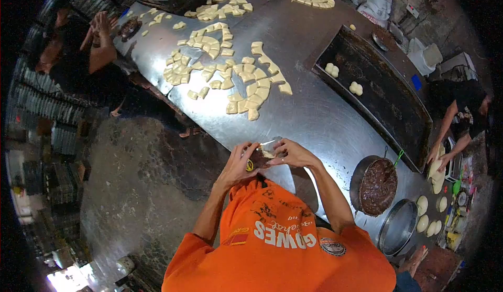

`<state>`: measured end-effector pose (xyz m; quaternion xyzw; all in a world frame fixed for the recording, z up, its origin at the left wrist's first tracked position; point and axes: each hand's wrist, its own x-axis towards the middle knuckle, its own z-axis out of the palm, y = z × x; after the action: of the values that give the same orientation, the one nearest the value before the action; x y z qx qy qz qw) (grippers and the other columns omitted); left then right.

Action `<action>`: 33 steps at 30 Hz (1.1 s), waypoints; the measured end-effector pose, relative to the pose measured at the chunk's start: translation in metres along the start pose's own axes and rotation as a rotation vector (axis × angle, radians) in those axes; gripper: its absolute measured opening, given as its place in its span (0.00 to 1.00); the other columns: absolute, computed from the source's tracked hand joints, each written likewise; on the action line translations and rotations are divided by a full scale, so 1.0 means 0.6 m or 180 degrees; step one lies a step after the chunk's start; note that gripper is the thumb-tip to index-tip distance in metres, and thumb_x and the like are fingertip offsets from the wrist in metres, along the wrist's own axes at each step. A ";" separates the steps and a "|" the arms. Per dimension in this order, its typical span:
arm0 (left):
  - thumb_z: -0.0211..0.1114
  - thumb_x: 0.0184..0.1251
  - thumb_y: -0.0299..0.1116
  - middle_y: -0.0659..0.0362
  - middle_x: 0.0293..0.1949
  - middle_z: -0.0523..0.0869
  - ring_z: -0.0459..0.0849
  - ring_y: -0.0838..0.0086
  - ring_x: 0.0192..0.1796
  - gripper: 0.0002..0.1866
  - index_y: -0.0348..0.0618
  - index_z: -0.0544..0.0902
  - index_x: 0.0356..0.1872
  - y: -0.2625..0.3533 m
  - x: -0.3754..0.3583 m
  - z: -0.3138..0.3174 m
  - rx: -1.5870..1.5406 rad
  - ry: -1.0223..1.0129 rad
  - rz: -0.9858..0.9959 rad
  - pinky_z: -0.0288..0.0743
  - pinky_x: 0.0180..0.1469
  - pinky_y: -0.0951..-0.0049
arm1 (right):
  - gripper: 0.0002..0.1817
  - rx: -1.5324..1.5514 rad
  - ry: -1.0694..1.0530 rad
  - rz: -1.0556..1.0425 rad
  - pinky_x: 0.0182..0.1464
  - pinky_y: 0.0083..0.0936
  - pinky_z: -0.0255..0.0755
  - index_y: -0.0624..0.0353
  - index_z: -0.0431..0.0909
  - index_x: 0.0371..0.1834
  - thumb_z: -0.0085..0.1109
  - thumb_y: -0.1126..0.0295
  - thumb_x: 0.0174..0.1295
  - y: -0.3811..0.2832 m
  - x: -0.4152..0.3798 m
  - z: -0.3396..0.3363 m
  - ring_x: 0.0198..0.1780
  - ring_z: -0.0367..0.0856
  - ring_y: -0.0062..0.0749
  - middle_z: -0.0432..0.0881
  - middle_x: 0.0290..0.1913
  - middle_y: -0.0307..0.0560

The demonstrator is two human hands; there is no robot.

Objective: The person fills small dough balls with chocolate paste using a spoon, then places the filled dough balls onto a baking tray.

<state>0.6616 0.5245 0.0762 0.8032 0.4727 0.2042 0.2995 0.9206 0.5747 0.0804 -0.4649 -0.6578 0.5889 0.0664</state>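
Observation:
In front of my chest, at the table's near edge, my left hand (pixel 238 162) and my right hand (pixel 293 154) hold a small crinkled packet (pixel 260 158) between them. It looks dark and partly see-through, with a yellow-and-black round mark on the left and something pale and thin at the top. What is inside I cannot make out. Fingers of both hands are bent around its sides. Beyond my hands, many flat cut dough pieces (pixel 251 90) lie in curved rows on the metal table (pixel 293 119).
A long black tray (pixel 377 82) holds two dough clusters. Right of me stand a pan of brown filling (pixel 377 187) and a metal ring (pixel 398 226), near dough balls (pixel 422 224). A person at right handles a dough piece (pixel 437 171); another person (pixel 99 56) is at left.

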 end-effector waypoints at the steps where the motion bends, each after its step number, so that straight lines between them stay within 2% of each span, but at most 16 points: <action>1: 0.81 0.49 0.32 0.46 0.64 0.66 0.68 0.50 0.66 0.49 0.48 0.63 0.74 -0.001 0.000 0.001 -0.0008 -0.0001 0.0002 0.70 0.68 0.58 | 0.29 0.0150 0.0060 0.0097 0.60 0.35 0.70 0.68 0.85 0.47 0.79 0.53 0.51 0.002 0.000 0.006 0.60 0.74 0.43 0.75 0.57 0.51; 3: 0.81 0.49 0.32 0.46 0.65 0.65 0.68 0.50 0.67 0.49 0.48 0.63 0.75 -0.004 -0.003 0.007 -0.0086 -0.0013 0.0005 0.70 0.68 0.58 | 0.31 -0.0196 0.0158 -0.0056 0.59 0.34 0.70 0.68 0.85 0.47 0.79 0.51 0.50 -0.006 -0.001 0.003 0.59 0.75 0.42 0.74 0.59 0.50; 5: 0.81 0.50 0.32 0.45 0.65 0.65 0.67 0.50 0.68 0.50 0.48 0.62 0.75 -0.005 -0.006 0.008 -0.0177 -0.0023 -0.0025 0.70 0.68 0.58 | 0.35 0.0040 0.0176 -0.0039 0.63 0.39 0.70 0.69 0.85 0.47 0.79 0.48 0.47 -0.003 -0.001 0.000 0.62 0.75 0.49 0.75 0.60 0.58; 9: 0.81 0.51 0.33 0.45 0.69 0.62 0.66 0.49 0.69 0.51 0.49 0.60 0.76 -0.016 -0.011 0.006 -0.0272 -0.0087 -0.0094 0.70 0.68 0.57 | 0.33 0.0354 0.0398 0.0094 0.63 0.39 0.71 0.69 0.84 0.46 0.79 0.49 0.48 -0.017 -0.012 -0.026 0.62 0.75 0.49 0.74 0.60 0.58; 12: 0.81 0.53 0.35 0.46 0.71 0.61 0.66 0.50 0.71 0.51 0.48 0.58 0.77 0.012 -0.013 -0.013 -0.0404 -0.0166 -0.0134 0.69 0.69 0.58 | 0.30 -0.0094 0.0521 -0.0090 0.58 0.35 0.74 0.70 0.84 0.47 0.77 0.52 0.53 -0.013 -0.012 -0.034 0.58 0.79 0.44 0.76 0.60 0.56; 14: 0.80 0.54 0.37 0.46 0.73 0.61 0.66 0.52 0.71 0.52 0.48 0.57 0.77 0.022 -0.007 -0.026 -0.0610 -0.0194 -0.0237 0.69 0.69 0.58 | 0.26 0.0948 0.0196 -0.0032 0.54 0.31 0.76 0.70 0.84 0.48 0.74 0.56 0.57 -0.012 -0.008 -0.034 0.53 0.81 0.39 0.78 0.57 0.53; 16: 0.79 0.57 0.44 0.49 0.67 0.73 0.73 0.61 0.66 0.47 0.42 0.63 0.74 0.017 0.001 -0.033 -0.2995 -0.0367 -0.0984 0.72 0.66 0.63 | 0.25 0.1018 0.0050 -0.0007 0.52 0.30 0.77 0.69 0.84 0.48 0.74 0.58 0.58 -0.024 -0.014 -0.035 0.51 0.81 0.37 0.79 0.55 0.52; 17: 0.79 0.57 0.44 0.49 0.67 0.73 0.73 0.61 0.66 0.47 0.42 0.63 0.74 0.013 0.010 -0.038 -0.3001 -0.0356 -0.0993 0.72 0.66 0.63 | 0.24 0.1083 -0.0092 0.0006 0.50 0.29 0.78 0.69 0.84 0.49 0.74 0.59 0.59 -0.032 -0.014 -0.035 0.49 0.82 0.34 0.80 0.54 0.51; 19: 0.77 0.58 0.49 0.52 0.54 0.84 0.81 0.67 0.56 0.42 0.37 0.71 0.69 0.011 0.022 -0.047 -0.1935 -0.1187 -0.1234 0.75 0.58 0.67 | 0.25 0.0963 -0.0157 -0.0097 0.50 0.29 0.77 0.69 0.84 0.50 0.74 0.58 0.58 -0.030 -0.007 -0.027 0.50 0.82 0.35 0.80 0.53 0.51; 20: 0.75 0.61 0.51 0.53 0.46 0.86 0.83 0.69 0.48 0.36 0.35 0.76 0.63 0.027 0.024 -0.053 -0.1992 -0.1082 -0.1107 0.76 0.51 0.67 | 0.26 0.0838 -0.0199 -0.0214 0.51 0.29 0.77 0.68 0.84 0.50 0.75 0.58 0.57 -0.031 -0.005 -0.026 0.50 0.81 0.36 0.81 0.51 0.52; 24: 0.75 0.61 0.50 0.52 0.46 0.86 0.83 0.68 0.46 0.35 0.35 0.77 0.60 0.023 0.031 -0.054 -0.1609 -0.1330 -0.1165 0.76 0.48 0.65 | 0.25 0.0150 -0.0262 -0.0521 0.51 0.30 0.75 0.65 0.85 0.51 0.76 0.59 0.55 -0.048 -0.006 -0.020 0.51 0.81 0.38 0.81 0.50 0.52; 26: 0.75 0.61 0.50 0.50 0.44 0.86 0.82 0.68 0.44 0.33 0.34 0.78 0.56 0.023 0.032 -0.049 -0.1400 -0.1157 -0.0867 0.76 0.46 0.64 | 0.22 -0.0193 -0.0338 -0.0619 0.52 0.32 0.74 0.63 0.85 0.49 0.75 0.60 0.56 -0.062 -0.007 -0.010 0.49 0.81 0.36 0.80 0.50 0.48; 27: 0.75 0.61 0.50 0.50 0.44 0.86 0.82 0.68 0.44 0.33 0.34 0.78 0.56 0.026 0.032 -0.051 -0.1405 -0.1155 -0.0872 0.76 0.46 0.64 | 0.22 -0.0193 -0.0346 -0.0616 0.52 0.32 0.74 0.63 0.85 0.49 0.75 0.60 0.56 -0.061 -0.005 -0.003 0.49 0.81 0.36 0.80 0.50 0.48; 29: 0.74 0.62 0.49 0.49 0.43 0.85 0.83 0.66 0.44 0.31 0.33 0.78 0.54 0.032 0.036 -0.059 -0.1351 -0.1205 -0.0730 0.76 0.47 0.64 | 0.23 -0.0203 -0.0079 -0.0741 0.49 0.33 0.75 0.56 0.87 0.51 0.77 0.61 0.52 -0.056 0.002 0.009 0.47 0.81 0.40 0.82 0.45 0.52; 32: 0.74 0.63 0.46 0.49 0.38 0.84 0.80 0.66 0.38 0.26 0.33 0.79 0.50 0.026 0.025 -0.055 -0.1424 -0.0751 -0.0229 0.74 0.41 0.64 | 0.21 0.0150 0.0061 -0.0644 0.46 0.31 0.75 0.59 0.87 0.50 0.76 0.63 0.54 -0.055 -0.001 0.022 0.43 0.82 0.38 0.83 0.42 0.51; 33: 0.74 0.63 0.46 0.49 0.38 0.84 0.80 0.66 0.38 0.26 0.33 0.79 0.50 0.026 0.022 -0.058 -0.1422 -0.0744 -0.0233 0.74 0.41 0.64 | 0.21 0.0147 0.0055 -0.0648 0.46 0.31 0.75 0.59 0.87 0.50 0.76 0.63 0.54 -0.056 -0.002 0.024 0.43 0.82 0.38 0.83 0.42 0.51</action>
<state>0.6565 0.5403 0.1126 0.7176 0.4068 0.1984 0.5294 0.8943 0.5678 0.1046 -0.3990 -0.6873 0.5901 0.1423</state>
